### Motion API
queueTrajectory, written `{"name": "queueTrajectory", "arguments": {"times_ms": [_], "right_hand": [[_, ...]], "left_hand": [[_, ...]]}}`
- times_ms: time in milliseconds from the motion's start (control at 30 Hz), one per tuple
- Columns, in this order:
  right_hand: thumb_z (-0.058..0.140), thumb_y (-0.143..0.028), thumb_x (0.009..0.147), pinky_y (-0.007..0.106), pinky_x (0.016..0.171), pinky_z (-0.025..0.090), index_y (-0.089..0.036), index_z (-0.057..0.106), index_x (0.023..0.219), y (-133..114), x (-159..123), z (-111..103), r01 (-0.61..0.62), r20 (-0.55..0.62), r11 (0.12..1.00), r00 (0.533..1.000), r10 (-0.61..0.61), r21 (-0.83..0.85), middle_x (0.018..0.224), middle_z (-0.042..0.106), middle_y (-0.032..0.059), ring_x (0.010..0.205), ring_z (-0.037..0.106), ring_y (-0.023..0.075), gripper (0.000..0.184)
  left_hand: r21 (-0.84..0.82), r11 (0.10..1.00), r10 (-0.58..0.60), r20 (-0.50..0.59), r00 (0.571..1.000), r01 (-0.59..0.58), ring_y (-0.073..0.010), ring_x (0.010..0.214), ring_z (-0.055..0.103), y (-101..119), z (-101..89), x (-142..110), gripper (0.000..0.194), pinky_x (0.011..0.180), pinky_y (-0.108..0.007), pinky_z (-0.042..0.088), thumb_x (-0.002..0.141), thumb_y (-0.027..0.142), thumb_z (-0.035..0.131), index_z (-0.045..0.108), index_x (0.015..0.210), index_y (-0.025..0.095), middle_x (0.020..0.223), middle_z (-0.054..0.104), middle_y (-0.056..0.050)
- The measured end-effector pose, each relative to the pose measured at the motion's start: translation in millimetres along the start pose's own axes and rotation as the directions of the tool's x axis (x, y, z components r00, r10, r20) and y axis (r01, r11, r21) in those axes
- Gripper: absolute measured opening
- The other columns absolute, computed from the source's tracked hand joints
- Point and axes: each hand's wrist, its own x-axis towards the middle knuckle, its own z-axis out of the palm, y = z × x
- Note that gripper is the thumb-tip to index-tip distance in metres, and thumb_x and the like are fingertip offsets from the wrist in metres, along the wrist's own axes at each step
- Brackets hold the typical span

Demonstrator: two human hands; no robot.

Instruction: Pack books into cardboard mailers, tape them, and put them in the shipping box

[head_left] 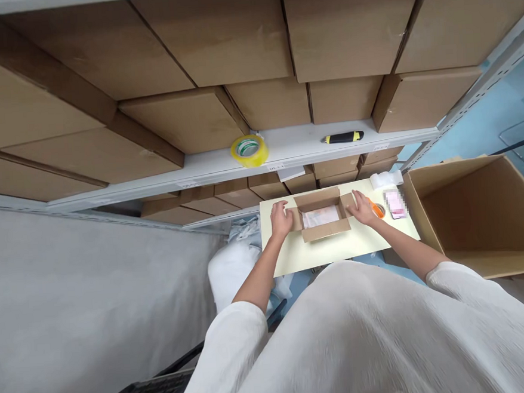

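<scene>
A small cardboard box [326,233] stands on the pale tabletop [293,258], its flaps folded outward. Inside lies a flat white packet [321,217] with faint pinkish print. My left hand [281,220] holds the box's left flap, fingers curled at its outer edge. On the opposite side my right hand [362,208] has the right flap between thumb and fingers. Just beyond the right hand are an orange-handled tool [376,207], partly hidden, and a phone [396,204] with a blurred-out screen.
A large open carton [482,205] stands at the right against the table. Ahead, a metal shelf [294,139] carries stacked cardboard boxes [267,103], a yellow tape roll [249,150] and a black-and-yellow cutter [343,137]. White wrapping material [233,270] sits left of the table.
</scene>
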Motion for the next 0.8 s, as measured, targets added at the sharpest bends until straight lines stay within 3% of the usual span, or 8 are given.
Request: {"name": "queueTrajectory", "arguments": {"times_ms": [67, 133, 233, 333, 467, 600, 700, 800], "right_hand": [[0.039, -0.059, 0.104, 0.056, 0.118, 0.049, -0.018, 0.034, 0.171, 10.6, 5.6, 0.2, -0.116, -0.035, 0.964, 0.991, 0.128, 0.240, 0.164, 0.053, 0.0219, 0.143, 0.059, 0.0367, 0.079], [0.037, -0.055, 0.104, 0.050, 0.103, 0.060, -0.017, 0.045, 0.162, 20.0, 11.7, 1.5, -0.237, 0.013, 0.855, 0.965, 0.260, 0.461, 0.140, 0.071, 0.0197, 0.117, 0.074, 0.0307, 0.070], [0.054, -0.046, 0.099, 0.039, 0.086, 0.065, -0.020, 0.062, 0.138, 26.6, 17.4, 3.5, -0.340, 0.085, 0.675, 0.920, 0.382, 0.655, 0.106, 0.079, 0.0107, 0.088, 0.077, 0.0216, 0.048], [0.069, -0.030, 0.089, 0.032, 0.081, 0.066, -0.022, 0.067, 0.116, 21.9, 17.3, 4.1, -0.337, 0.122, 0.581, 0.918, 0.376, 0.741, 0.088, 0.076, 0.0036, 0.076, 0.074, 0.0164, 0.028], [0.075, -0.024, 0.085, 0.032, 0.081, 0.066, -0.023, 0.067, 0.112, 6.0, 15.8, 6.3, -0.277, 0.151, 0.627, 0.957, 0.248, 0.728, 0.078, 0.073, 0.0002, 0.074, 0.074, 0.0174, 0.029], [0.078, -0.026, 0.081, 0.031, 0.079, 0.064, -0.023, 0.070, 0.113, -4.9, 20.8, 13.3, -0.199, 0.119, 0.812, 0.980, 0.160, 0.549, 0.092, 0.077, 0.0023, 0.080, 0.075, 0.0189, 0.033], [0.080, -0.027, 0.078, 0.033, 0.080, 0.064, -0.024, 0.071, 0.120, -7.3, 27.4, 19.3, -0.151, 0.067, 0.905, 0.988, 0.136, 0.397, 0.113, 0.076, 0.0052, 0.083, 0.073, 0.0182, 0.043], [0.078, -0.025, 0.078, 0.037, 0.087, 0.065, -0.024, 0.067, 0.135, -7.8, 33.6, 22.3, -0.091, 0.044, 0.932, 0.996, 0.080, 0.350, 0.133, 0.069, 0.0103, 0.094, 0.072, 0.0199, 0.059]], "left_hand": [[-0.113, 0.977, -0.185, -0.043, 0.982, 0.179, -0.0242, 0.115, 0.071, -16.5, -1.7, -8.7, 0.027, 0.111, -0.042, 0.052, 0.096, 0.019, 0.055, 0.064, 0.122, 0.022, 0.133, 0.068, -0.012], [-0.262, 0.902, -0.360, -0.017, 0.933, 0.343, -0.0206, 0.102, 0.073, -31.4, 1.6, -18.3, 0.021, 0.104, -0.038, 0.056, 0.096, 0.022, 0.054, 0.063, 0.115, 0.022, 0.118, 0.073, -0.009], [-0.459, 0.761, -0.466, 0.104, 0.878, 0.459, -0.0196, 0.087, 0.074, -47.1, 11.5, -32.3, 0.015, 0.087, -0.036, 0.059, 0.089, 0.025, 0.058, 0.063, 0.103, 0.022, 0.096, 0.075, -0.005], [-0.541, 0.739, -0.366, 0.180, 0.913, 0.402, -0.0202, 0.086, 0.073, -53.2, 20.5, -41.3, 0.020, 0.083, -0.036, 0.060, 0.078, 0.019, 0.060, 0.067, 0.098, 0.021, 0.092, 0.075, -0.005], [-0.485, 0.858, -0.060, 0.238, 0.969, 0.172, -0.0227, 0.104, 0.073, -51.8, 25.4, -43.8, 0.047, 0.102, -0.045, 0.060, 0.069, 0.009, 0.054, 0.073, 0.110, 0.021, 0.117, 0.076, -0.008], [-0.268, 0.958, 0.182, 0.310, 0.933, -0.098, -0.0286, 0.139, 0.061, -51.6, 24.3, -44.7, 0.064, 0.125, -0.049, 0.047, 0.067, 0.004, 0.055, 0.076, 0.126, 0.021, 0.145, 0.063, -0.012], [-0.128, 0.972, 0.231, 0.406, 0.884, -0.195, -0.0317, 0.151, 0.052, -55.1, 22.0, -48.5, 0.073, 0.131, -0.050, 0.041, 0.069, 0.002, 0.059, 0.071, 0.138, 0.021, 0.155, 0.055, -0.012], [-0.063, 0.970, 0.235, 0.471, 0.851, -0.233, -0.0335, 0.151, 0.052, -58.4, 19.6, -53.7, 0.077, 0.130, -0.051, 0.042, 0.075, 0.006, 0.065, 0.064, 0.149, 0.024, 0.162, 0.051, -0.012]]}}
